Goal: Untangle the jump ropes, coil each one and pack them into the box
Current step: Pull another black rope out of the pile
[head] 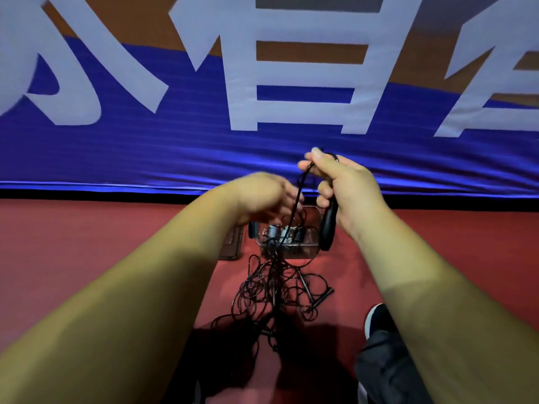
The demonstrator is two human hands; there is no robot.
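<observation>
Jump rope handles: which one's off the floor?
The black handle gripped by the right hand; a thinner handle lies in the tangle on the floor.

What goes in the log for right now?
right hand: grips rope handle | left hand: blurred near cord | ropes: tangled on floor

**What Could Not Be Made Out**

The left hand (267,196) was smeared by motion, so its grip could not be judged, and its fingertips were lost against the ropes (277,290). The upper end of a handle (328,228) was covered by the gripping right hand (342,188). The box (306,252) was partly screened by the left hand and the ropes, and its contents were too small to be identified. A flat object (232,246) beside it was half hidden by the left forearm. A shoe (376,319) was overlapped by the right forearm. The banner (175,158) lettering was cropped at the top and sides.
</observation>
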